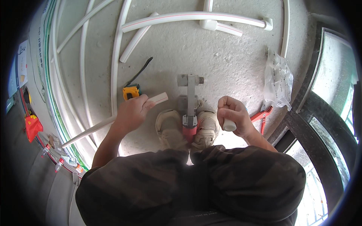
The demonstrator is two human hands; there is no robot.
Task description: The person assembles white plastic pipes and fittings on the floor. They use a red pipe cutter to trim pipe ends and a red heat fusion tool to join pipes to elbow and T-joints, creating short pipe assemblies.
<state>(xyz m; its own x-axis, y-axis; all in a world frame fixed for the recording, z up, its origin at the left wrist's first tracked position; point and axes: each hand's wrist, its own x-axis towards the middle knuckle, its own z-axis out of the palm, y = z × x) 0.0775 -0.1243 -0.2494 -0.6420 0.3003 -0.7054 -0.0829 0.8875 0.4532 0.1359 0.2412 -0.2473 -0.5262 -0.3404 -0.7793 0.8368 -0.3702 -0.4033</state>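
Observation:
My left hand [132,113] is closed round a white plastic pipe [161,98] with a thin red stripe. One end sticks out past the fingers toward the middle; the rest runs down to the left. My right hand [235,115] grips a short white tubular piece [229,125], its round end toward me; the fingers hide the rest, so I cannot tell pipe from fitting. Between the hands a pipe welding iron [191,100] points away from me, with grey sockets along its flat metal bar. Its red handle [189,132] lies between my shoes [206,128].
A yellow tape measure [131,91] with a black strap lies beyond my left hand. Red pipe cutters [263,115] and a clear plastic bag [278,79] lie at right, near a dark window frame [313,139]. Several white pipes [192,16], some with elbows, cover the far and left floor.

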